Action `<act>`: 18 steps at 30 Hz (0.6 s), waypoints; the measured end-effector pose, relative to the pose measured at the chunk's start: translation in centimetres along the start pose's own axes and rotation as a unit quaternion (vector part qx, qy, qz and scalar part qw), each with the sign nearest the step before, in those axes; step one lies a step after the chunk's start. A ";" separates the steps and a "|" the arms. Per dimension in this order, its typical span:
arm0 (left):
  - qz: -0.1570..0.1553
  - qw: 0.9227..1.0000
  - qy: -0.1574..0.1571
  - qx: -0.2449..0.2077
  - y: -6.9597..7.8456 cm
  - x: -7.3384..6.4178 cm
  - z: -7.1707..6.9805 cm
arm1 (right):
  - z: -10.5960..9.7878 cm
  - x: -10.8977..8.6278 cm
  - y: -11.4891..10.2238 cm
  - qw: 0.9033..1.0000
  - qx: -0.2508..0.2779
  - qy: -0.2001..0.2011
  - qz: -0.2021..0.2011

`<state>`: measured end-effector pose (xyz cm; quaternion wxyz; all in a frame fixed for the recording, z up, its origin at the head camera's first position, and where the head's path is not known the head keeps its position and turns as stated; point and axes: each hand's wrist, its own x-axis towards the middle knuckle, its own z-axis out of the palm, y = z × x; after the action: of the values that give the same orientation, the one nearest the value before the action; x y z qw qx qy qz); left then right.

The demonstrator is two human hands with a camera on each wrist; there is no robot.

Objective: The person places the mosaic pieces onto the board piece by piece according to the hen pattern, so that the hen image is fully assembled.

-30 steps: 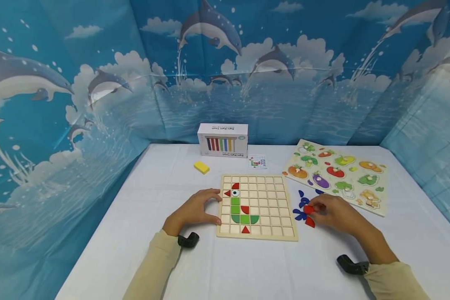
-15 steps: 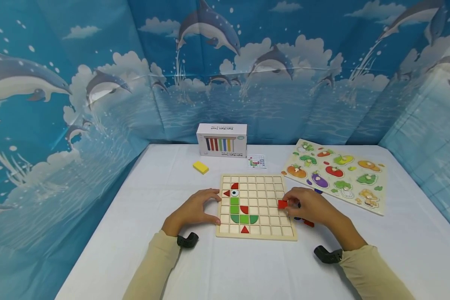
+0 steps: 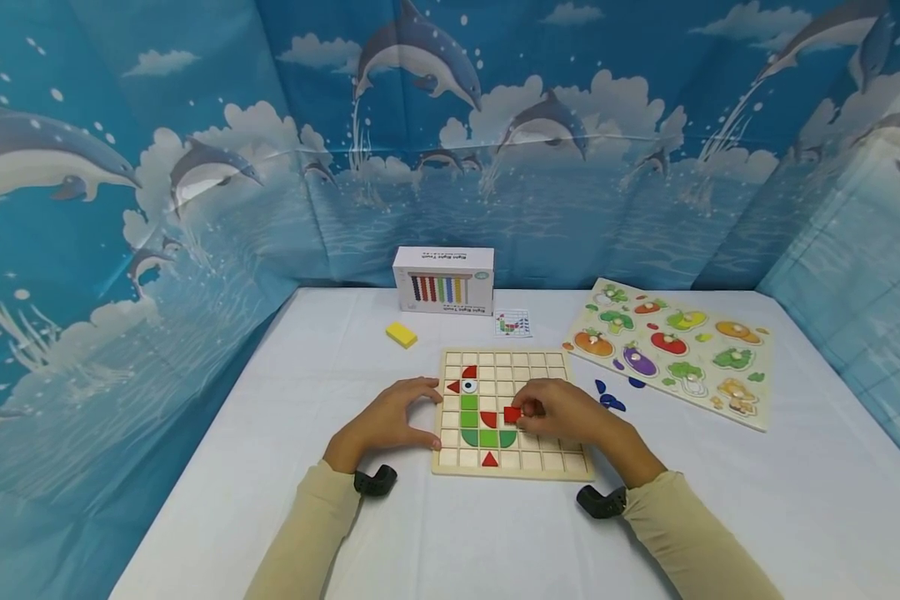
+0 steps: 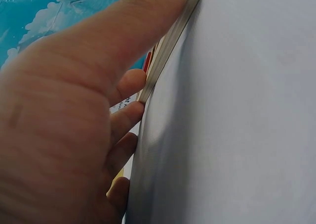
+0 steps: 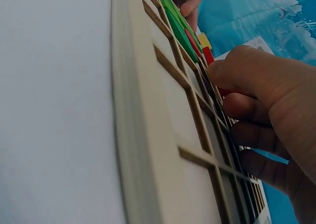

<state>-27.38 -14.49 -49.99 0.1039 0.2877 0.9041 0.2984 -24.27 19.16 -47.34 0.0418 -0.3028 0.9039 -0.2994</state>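
A wooden grid board (image 3: 510, 474) lies on the white table, holding green squares (image 3: 468, 419), green quarter-round pieces, red pieces and an eye tile (image 3: 469, 387) in a bird-like figure. My left hand (image 3: 382, 421) rests at the board's left edge, thumb and fingers spread and touching the rim. My right hand (image 3: 566, 410) is over the board, thumb and fingertips pinching a red square tile (image 3: 512, 414) just right of a red quarter-round piece (image 3: 488, 419). In the right wrist view, the tile (image 5: 208, 55) shows partly past the thumb. Cells under the right hand are hidden.
Blue petal-shaped pieces (image 3: 611, 402) lie right of the board, near a vegetable peg puzzle (image 3: 675, 350). Behind the board are a pattern card (image 3: 513, 323), a yellow block (image 3: 401, 335) and a white box (image 3: 445, 283). A dolphin-print curtain (image 3: 450, 208) surrounds the table.
My right hand has carried the red square tile leftward from the loose pieces, across the board to beside the red quarter-round piece. My left hand has stayed at the board's edge.
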 end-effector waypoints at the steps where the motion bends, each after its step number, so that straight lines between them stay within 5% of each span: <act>1: -0.001 1.000 0.000 -0.001 0.0 0.0 0.0 | 0.1 0.1 -0.1 1.000 -0.002 -0.002 0.000; 18: 0.000 1.000 -0.002 -0.006 0.1 -0.1 -0.1 | 0.2 0.6 -0.4 0.999 0.011 -0.032 0.025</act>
<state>-27.30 -14.49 -49.84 0.1069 0.2876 0.9022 0.3030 -24.54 18.48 -47.21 0.0814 -0.2888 0.9061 -0.2984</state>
